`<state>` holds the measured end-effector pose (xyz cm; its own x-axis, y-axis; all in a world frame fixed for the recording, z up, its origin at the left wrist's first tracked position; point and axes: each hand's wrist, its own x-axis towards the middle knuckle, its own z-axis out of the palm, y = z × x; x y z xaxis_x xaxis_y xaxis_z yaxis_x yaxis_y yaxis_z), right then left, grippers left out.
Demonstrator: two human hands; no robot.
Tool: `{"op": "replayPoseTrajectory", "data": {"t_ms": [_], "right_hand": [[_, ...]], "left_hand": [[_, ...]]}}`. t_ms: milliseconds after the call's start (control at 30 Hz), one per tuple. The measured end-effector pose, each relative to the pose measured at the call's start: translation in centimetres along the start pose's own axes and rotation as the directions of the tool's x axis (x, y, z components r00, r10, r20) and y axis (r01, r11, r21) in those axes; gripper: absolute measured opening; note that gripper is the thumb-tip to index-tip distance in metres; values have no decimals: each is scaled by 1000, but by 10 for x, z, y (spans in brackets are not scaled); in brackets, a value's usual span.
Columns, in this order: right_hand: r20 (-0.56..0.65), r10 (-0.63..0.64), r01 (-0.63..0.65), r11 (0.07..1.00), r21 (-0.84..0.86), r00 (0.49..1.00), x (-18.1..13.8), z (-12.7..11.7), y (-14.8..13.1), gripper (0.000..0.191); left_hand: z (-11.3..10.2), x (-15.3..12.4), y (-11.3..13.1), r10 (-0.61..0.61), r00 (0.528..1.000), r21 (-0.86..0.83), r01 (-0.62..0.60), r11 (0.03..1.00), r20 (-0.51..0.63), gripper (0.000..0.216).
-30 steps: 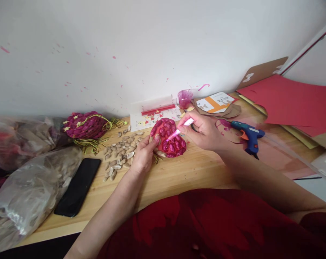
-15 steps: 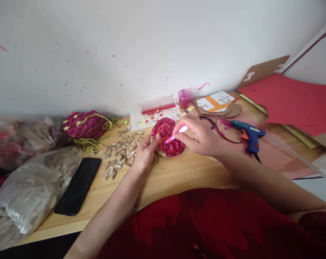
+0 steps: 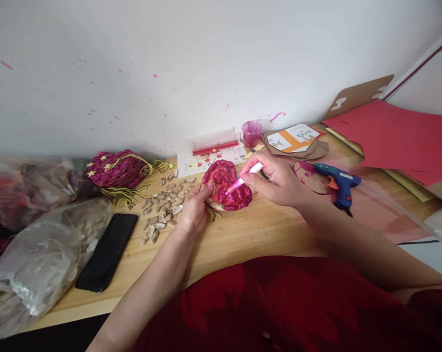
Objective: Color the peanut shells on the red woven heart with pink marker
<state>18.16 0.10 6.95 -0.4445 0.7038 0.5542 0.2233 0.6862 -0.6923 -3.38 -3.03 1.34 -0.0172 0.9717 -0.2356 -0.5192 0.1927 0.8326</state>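
My left hand (image 3: 196, 204) grips the left edge of a round red disc (image 3: 215, 194) covered with peanut shells painted glossy magenta. A shell or two by my left thumb and at the lower edge are still tan. Pinched in my right hand (image 3: 275, 180) is a white-handled paintbrush (image 3: 256, 168) with a magenta-stained lower end. Its tip touches the painted shells near the middle of the disc. Yellow-green strings hang below the disc by my left fingers. Loose peanut shells (image 3: 165, 205) lie on the wooden table left of my left hand.
A cup of magenta paint (image 3: 251, 132) stands near the wall. Right of my hand lies a blue glue gun (image 3: 341, 186), with red paper (image 3: 404, 137) beyond it. A black phone (image 3: 107, 252), plastic bags (image 3: 52, 254) and stacked magenta shell discs (image 3: 114, 168) are on the left.
My right hand has shifted slightly right and the brush now lies at a lower slant, showing more of its length. The disc has barely moved in my left hand.
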Motion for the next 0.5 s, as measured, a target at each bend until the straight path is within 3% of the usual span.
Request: {"op": "replayPoseTrajectory", "data": {"t_ms": [500], "right_hand": [[20,-73,75,991,-107,997,-1,2,-6,7]], "left_hand": [[-1,1,-1,-17,1000,24,17,1000,-2,24]]}}
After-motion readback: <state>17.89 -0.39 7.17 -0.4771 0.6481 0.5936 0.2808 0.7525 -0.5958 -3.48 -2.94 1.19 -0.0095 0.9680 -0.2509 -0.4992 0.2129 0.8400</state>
